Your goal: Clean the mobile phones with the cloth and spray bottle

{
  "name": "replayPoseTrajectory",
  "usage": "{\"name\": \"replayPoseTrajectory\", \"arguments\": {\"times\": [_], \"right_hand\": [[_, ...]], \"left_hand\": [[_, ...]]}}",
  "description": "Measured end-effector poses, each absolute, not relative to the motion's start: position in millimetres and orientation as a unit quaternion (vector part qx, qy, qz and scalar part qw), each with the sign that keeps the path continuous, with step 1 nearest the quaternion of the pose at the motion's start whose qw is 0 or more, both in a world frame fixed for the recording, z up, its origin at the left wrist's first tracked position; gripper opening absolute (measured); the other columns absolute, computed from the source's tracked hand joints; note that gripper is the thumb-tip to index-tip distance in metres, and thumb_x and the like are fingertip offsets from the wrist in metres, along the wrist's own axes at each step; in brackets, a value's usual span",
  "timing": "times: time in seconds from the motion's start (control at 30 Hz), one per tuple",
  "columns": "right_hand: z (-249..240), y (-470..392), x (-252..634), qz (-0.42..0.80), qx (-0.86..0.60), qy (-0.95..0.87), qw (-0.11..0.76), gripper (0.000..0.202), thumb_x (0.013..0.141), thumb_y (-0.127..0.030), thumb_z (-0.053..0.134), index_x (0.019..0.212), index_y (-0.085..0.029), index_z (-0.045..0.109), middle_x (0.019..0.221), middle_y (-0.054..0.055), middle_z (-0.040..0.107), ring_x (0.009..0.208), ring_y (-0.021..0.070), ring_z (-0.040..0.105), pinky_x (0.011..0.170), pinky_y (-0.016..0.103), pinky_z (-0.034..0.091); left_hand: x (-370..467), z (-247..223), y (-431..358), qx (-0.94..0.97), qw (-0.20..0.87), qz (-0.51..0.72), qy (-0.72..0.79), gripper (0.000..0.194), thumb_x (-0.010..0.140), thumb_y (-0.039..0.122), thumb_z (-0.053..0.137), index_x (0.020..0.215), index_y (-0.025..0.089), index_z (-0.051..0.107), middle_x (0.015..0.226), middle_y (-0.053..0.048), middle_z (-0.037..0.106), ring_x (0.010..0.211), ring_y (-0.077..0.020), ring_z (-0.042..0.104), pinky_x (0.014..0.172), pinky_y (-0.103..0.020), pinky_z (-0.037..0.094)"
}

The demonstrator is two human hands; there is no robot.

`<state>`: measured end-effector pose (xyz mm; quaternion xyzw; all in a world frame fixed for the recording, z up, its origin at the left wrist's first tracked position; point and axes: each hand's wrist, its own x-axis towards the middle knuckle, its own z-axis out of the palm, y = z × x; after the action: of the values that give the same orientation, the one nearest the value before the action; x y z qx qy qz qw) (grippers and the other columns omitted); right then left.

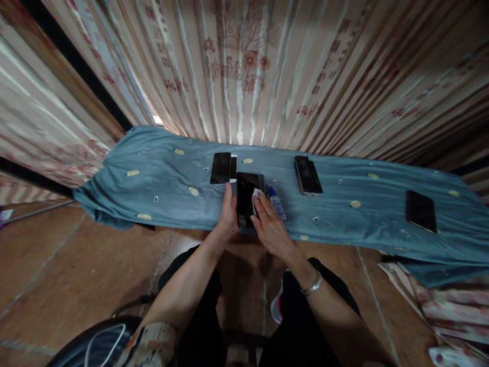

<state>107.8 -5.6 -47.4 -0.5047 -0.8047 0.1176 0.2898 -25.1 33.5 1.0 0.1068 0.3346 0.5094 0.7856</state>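
Note:
A black phone lies screen-up near the front edge of a table under a blue-grey cloth. My left hand grips the phone's left side. My right hand presses a small white wipe onto the phone's right half. A small clear bottle with a blue cap lies just right of my right hand. A silver bracelet is on my right wrist.
Other phones lie on the cloth: a black one and a white one behind, one to the right, one far right. Patterned curtains hang behind. Tiled floor and my knees are below.

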Motion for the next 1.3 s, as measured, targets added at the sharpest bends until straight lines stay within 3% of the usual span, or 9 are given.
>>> {"name": "replayPoseTrajectory", "arguments": {"times": [0.2, 0.4, 0.73, 1.03, 1.3], "right_hand": [[-50.9, -13.3, 103.6, 0.100, -0.496, -0.813, 0.288, 0.056, 0.104, -0.031, 0.034, 0.155, -0.008, 0.033, 0.159, 0.022, 0.036, 0.150, 0.0282, 0.031, 0.121, 0.051, 0.033], [-51.2, -20.3, 101.6, 0.099, -0.474, -0.826, 0.289, 0.060, 0.104, -0.029, 0.036, 0.160, -0.016, 0.020, 0.162, 0.017, 0.032, 0.151, 0.0277, 0.030, 0.121, 0.052, 0.035], [-53.2, -27.4, 97.0, 0.104, -0.450, -0.839, 0.288, 0.065, 0.103, -0.026, 0.038, 0.161, -0.019, 0.009, 0.163, 0.016, 0.030, 0.150, 0.0279, 0.031, 0.120, 0.052, 0.037], [-54.0, -32.7, 86.3, 0.085, -0.455, -0.837, 0.293, 0.070, 0.102, -0.024, 0.040, 0.161, -0.018, 0.004, 0.164, 0.016, 0.029, 0.152, 0.0289, 0.025, 0.120, 0.055, 0.034], [-53.6, -42.6, 70.3, 0.087, -0.423, -0.854, 0.289, 0.073, 0.098, -0.019, 0.044, 0.160, -0.012, 0.008, 0.161, 0.021, 0.033, 0.153, 0.0296, 0.022, 0.118, 0.056, 0.036]], "left_hand": [[-33.0, -1.3, 40.7, 0.110, 0.784, 0.514, 0.330, 0.078, 0.095, 0.068, 0.021, 0.122, 0.011, 0.068, 0.098, -0.013, 0.078, 0.098, -0.0274, 0.073, 0.092, -0.039, 0.056], [-39.8, 4.1, 45.7, 0.126, 0.775, 0.520, 0.337, 0.083, 0.094, 0.071, 0.019, 0.118, 0.010, 0.070, 0.095, -0.014, 0.078, 0.099, -0.0288, 0.073, 0.090, -0.039, 0.056], [-47.6, 12.5, 51.9, 0.109, 0.755, 0.550, 0.339, 0.086, 0.093, 0.071, 0.018, 0.115, 0.007, 0.070, 0.096, -0.016, 0.078, 0.101, -0.0304, 0.072, 0.092, -0.041, 0.056], [-44.6, 4.9, 56.2, 0.111, 0.753, 0.553, 0.339, 0.084, 0.090, 0.075, 0.023, 0.116, 0.011, 0.071, 0.098, -0.015, 0.078, 0.102, -0.0314, 0.072, 0.093, -0.043, 0.055], [-38.6, 1.1, 56.6, 0.146, 0.712, 0.571, 0.382, 0.074, 0.097, 0.063, 0.017, 0.125, 0.018, 0.068, 0.100, -0.009, 0.079, 0.111, -0.0310, 0.070, 0.096, -0.046, 0.055]]}}
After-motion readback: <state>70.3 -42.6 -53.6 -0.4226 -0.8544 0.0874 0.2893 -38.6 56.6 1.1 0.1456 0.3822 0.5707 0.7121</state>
